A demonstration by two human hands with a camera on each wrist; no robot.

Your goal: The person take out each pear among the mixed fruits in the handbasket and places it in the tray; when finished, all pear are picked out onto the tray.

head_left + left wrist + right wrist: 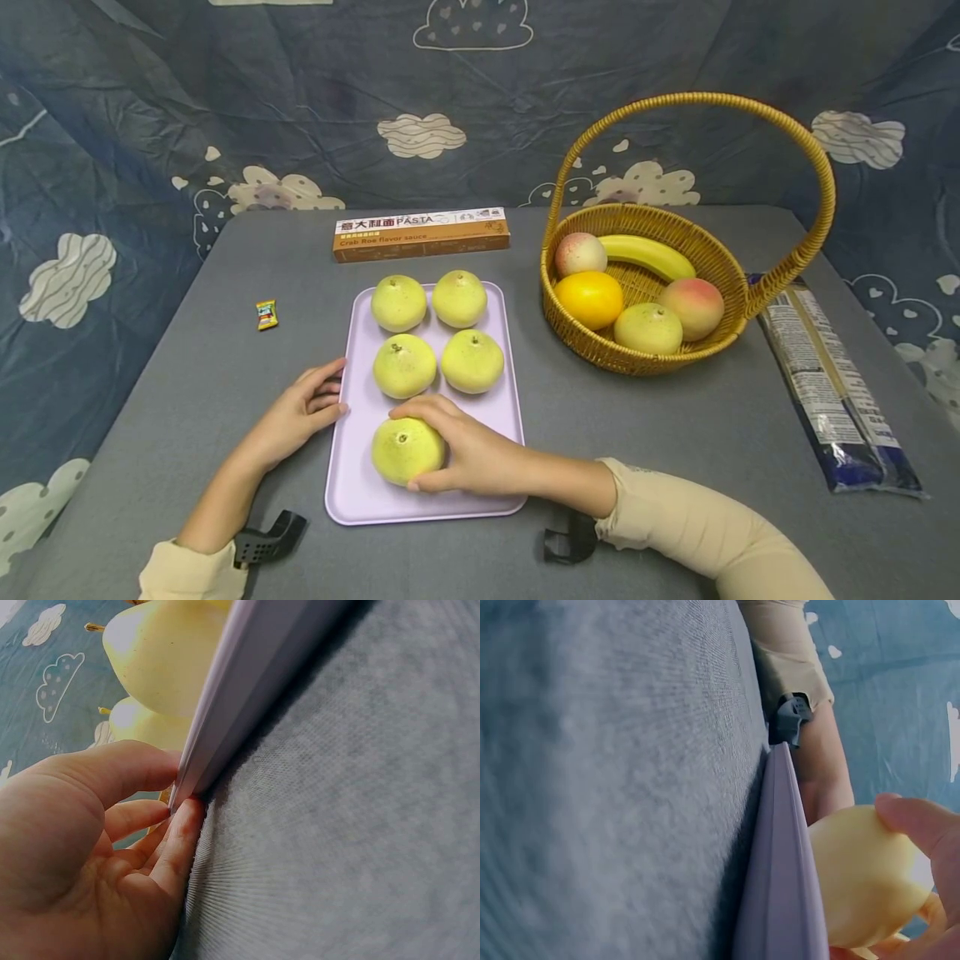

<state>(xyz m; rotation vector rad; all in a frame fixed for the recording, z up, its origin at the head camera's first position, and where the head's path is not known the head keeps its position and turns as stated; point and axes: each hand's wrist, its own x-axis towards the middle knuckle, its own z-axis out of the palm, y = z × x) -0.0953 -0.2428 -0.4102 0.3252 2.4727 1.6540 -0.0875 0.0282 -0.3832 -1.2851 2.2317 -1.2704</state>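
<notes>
Near the front of the lilac tray (pixel 480 502), my right hand (pixel 474 450) grips a round yellow-green pear (pixel 405 450). Thumb and fingers curl around its right side, and the pear overlaps the tray's edge in the right wrist view. Behind it, two more pears (pixel 405 367) (pixel 472 361) form a row, with another two pears (pixel 398 303) (pixel 459 298) at the tray's far end. My left hand (pixel 300 412) lies at the tray's left side. Its thumb and loosely bent fingertips touch the rim, seen close up in the left wrist view.
A wicker basket (pixel 551 321) with a tall handle stands right of the tray, holding a banana, peaches, an orange-yellow fruit and a pear. Behind the tray lies a pasta box (pixel 422 236). A small wrapped snack (pixel 266 315) lies left, a long plastic packet (pixel 832 383) far right.
</notes>
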